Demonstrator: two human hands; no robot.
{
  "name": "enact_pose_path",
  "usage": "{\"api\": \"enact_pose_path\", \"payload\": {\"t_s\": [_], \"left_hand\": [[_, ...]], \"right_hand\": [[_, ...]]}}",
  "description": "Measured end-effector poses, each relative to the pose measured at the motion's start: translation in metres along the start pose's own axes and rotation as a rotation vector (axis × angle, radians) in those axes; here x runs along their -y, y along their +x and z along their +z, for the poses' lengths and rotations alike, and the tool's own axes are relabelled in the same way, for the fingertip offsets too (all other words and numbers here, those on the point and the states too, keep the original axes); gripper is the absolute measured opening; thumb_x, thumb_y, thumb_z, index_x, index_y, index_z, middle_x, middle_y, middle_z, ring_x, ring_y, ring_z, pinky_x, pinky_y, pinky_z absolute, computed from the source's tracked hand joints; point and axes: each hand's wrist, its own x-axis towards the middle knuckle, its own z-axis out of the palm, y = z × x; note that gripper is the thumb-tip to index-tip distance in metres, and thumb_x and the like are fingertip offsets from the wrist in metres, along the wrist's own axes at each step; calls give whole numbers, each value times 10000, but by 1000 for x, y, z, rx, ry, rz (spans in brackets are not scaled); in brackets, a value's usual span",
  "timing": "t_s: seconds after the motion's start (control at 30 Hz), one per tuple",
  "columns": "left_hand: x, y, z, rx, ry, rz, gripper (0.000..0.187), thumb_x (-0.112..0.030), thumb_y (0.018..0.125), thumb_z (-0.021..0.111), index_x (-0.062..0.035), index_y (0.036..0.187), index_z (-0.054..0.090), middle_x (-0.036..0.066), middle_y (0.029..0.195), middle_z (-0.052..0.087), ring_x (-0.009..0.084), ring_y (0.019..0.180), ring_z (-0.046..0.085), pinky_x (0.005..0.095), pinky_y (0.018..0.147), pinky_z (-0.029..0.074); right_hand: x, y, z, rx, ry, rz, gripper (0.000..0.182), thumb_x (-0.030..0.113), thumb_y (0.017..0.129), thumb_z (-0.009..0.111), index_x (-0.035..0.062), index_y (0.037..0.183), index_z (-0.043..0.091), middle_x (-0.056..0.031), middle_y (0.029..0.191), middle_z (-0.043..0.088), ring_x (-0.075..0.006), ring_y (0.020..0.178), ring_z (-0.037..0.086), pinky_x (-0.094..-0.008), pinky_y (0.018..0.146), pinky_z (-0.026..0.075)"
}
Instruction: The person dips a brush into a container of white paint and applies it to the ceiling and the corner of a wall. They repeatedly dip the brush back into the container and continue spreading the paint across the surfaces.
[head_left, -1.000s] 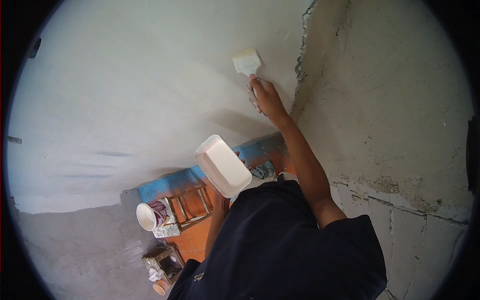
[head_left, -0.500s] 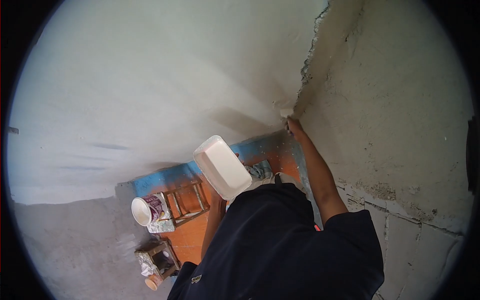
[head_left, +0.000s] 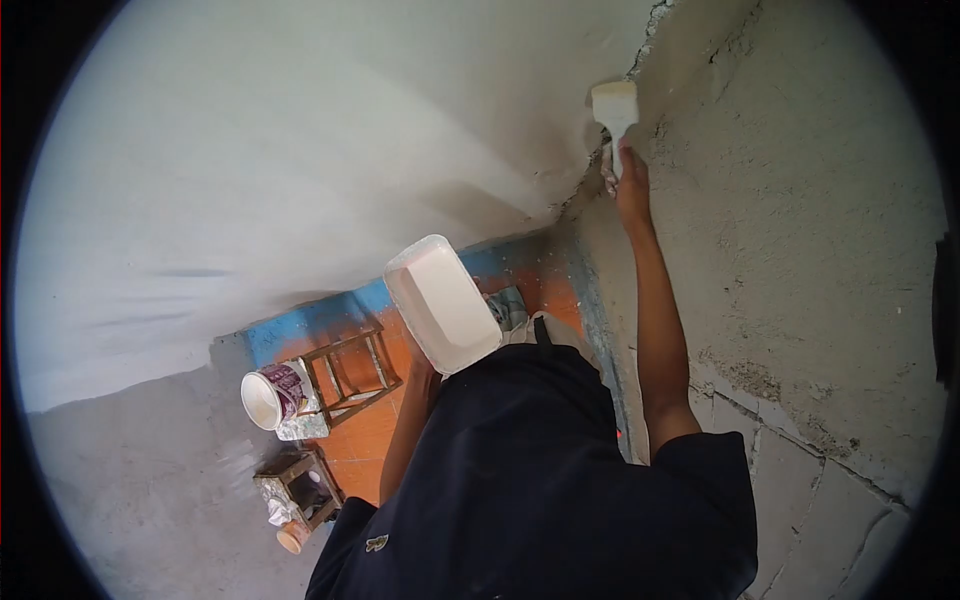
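Note:
My right hand [head_left: 629,183] is closed around the handle of a wide white paintbrush [head_left: 614,108]. The brush head points up at the wall corner, over the rough, broken edge between the pale wall and the grey one. A white rectangular tray [head_left: 420,312] is tilted in front of my body, with white inside it. My left hand [head_left: 421,358] supports it from the near left side; most of its fingers are hidden behind the tray.
A small wooden ladder [head_left: 347,375] stands at lower left, with a white bucket [head_left: 263,400] on it. A paint-spotted wooden stool [head_left: 298,482] is nearby. Below lies an orange floor [head_left: 360,462] with a blue border. Walls close in on the right and ahead.
My right hand has moved the brush upward along the corner, away from the lower end of the crack. The tray stays in my left hand, shifted slightly up in view.

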Motion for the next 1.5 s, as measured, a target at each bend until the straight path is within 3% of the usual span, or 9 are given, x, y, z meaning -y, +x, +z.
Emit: {"api": "enact_pose_path", "payload": {"t_s": [0.27,0.37,0.6,0.77,0.97,1.07,1.17,1.27,1.5], "left_hand": [[-6,6,-3,-11,2,-33,911,-679,893,555,-158,1583,267,256,1534,363,486,1299,477,708,1038,418],[-5,16,-4,-9,-14,-51,913,-681,891,555,-158,1583,267,255,1536,361,485,1299,477,708,1039,417],[0,42,3,18,-27,-88,920,-685,888,556,-157,1583,266,252,1541,357,484,1297,478,710,1040,414],[1,50,6,23,-18,-107,924,-688,886,557,-156,1583,266,250,1544,354,483,1296,478,711,1042,413],[6,58,9,26,-32,-123,930,-691,883,558,-155,1584,265,247,1548,350,482,1295,479,713,1043,410],[8,63,10,30,-32,-123,932,-693,881,559,-155,1584,265,246,1550,348,481,1294,479,713,1044,409],[8,66,13,31,-29,-129,935,-695,880,559,-155,1584,264,245,1552,346,480,1294,480,714,1045,408],[8,69,14,31,-23,-130,938,-697,878,560,-154,1584,264,244,1554,344,480,1293,480,715,1046,407],[11,73,19,45,-23,-135,944,-701,875,561,-153,1584,264,241,1559,340,478,1291,481,717,1048,405]], "right_hand": [[-113,4,-22,16,-543,-124,380,387,1068,496,23,968,544,-52,709,512,-121,631,463,-340,570,405],[-63,11,-13,-42,-625,-338,377,305,1066,493,-50,1187,533,-186,658,600,-357,582,629,-440,571,459],[-160,49,-16,15,-1120,-180,492,371,1057,431,-52,1301,487,-304,815,668,-497,779,674,-574,720,542],[-207,64,-43,148,-1142,58,473,362,1037,472,-76,1159,604,-308,886,676,-477,928,673,-548,866,513],[-9,40,-22,167,-762,88,429,335,1030,533,-78,958,622,-276,840,677,-432,854,686,-493,759,488],[28,11,-11,57,-761,-193,389,305,1044,511,-60,957,613,-252,777,672,-431,771,688,-494,686,479],[-10,12,-4,-68,-697,-353,351,299,1054,482,-31,1054,603,-242,747,673,-434,713,689,-500,650,507],[-87,39,-2,-49,-1068,-316,417,374,1070,410,13,1212,561,-262,774,666,-426,728,680,-521,662,522],[-150,40,-21,113,-1153,34,460,388,1061,401,-8,1236,557,-305,918,673,-470,866,677,-582,790,521]]}}
